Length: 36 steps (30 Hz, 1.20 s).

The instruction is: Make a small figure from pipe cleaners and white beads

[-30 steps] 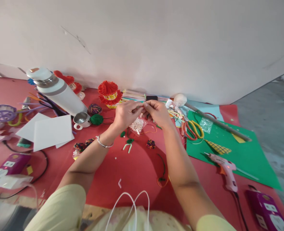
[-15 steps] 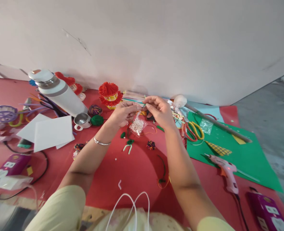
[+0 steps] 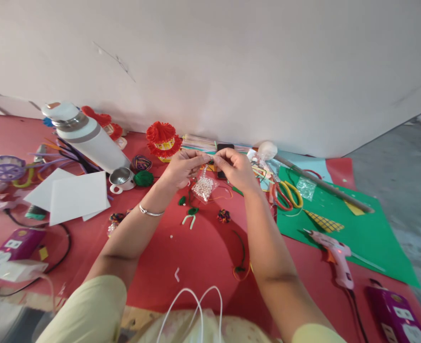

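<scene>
My left hand (image 3: 184, 169) and my right hand (image 3: 236, 167) meet fingertip to fingertip above the middle of the red table. Both are closed in a pinch, and what lies between the fingers is too small to make out. Just below them sits a clear bag of white beads (image 3: 204, 186). Nearer to me are green pieces (image 3: 193, 211) with a pale bent strip (image 3: 189, 221), and a multicoloured yarn bundle (image 3: 224, 216). A dark green strand (image 3: 242, 247) lies by my right forearm.
At left stand a white bottle (image 3: 95, 142), a metal cup (image 3: 121, 179) and white sheets (image 3: 78, 196). Behind is a red yarn figure (image 3: 162, 138). Scissors (image 3: 287, 194), a green sheet (image 3: 371, 238) and a pink glue gun (image 3: 334, 250) lie right.
The fingers of my right hand have bent inward and lowered, closer to my left fingertips. More of a dark object behind them now shows.
</scene>
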{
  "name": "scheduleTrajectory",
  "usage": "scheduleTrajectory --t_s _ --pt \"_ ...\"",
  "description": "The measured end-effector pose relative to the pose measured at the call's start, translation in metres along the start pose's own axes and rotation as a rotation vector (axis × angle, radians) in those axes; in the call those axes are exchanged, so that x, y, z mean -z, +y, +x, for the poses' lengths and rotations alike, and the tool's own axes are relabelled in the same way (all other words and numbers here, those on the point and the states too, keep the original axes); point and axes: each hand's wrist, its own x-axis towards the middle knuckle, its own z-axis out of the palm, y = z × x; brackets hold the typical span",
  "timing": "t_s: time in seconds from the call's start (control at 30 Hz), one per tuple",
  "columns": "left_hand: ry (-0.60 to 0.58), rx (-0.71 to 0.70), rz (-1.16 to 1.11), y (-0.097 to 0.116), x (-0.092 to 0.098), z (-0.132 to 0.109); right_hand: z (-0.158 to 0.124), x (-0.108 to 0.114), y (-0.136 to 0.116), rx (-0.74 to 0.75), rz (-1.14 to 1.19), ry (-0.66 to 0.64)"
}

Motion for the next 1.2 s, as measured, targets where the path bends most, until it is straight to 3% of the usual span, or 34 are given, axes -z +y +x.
scheduleTrajectory --t_s 0.4,0.57,0.83,1.03,1.2 --pt "0.145 -0.193 0.247 0.0 0.005 0.004 0.003 0.003 0.004 0.013 -0.11 0.134" --pt "0.061 -0.051 0.094 0.0 0.006 0.003 0.003 -0.004 0.006 0.047 -0.137 0.087" --pt "-0.019 0.03 -0.022 -0.002 0.013 0.005 0.002 -0.012 0.013 -0.08 0.134 -0.005" --pt "-0.05 0.237 -0.21 -0.002 0.007 0.009 0.002 -0.008 0.006 0.043 -0.083 0.029" --pt "-0.037 0.262 -0.268 -0.003 0.007 0.011 0.0 -0.005 -0.001 0.156 -0.153 -0.007"
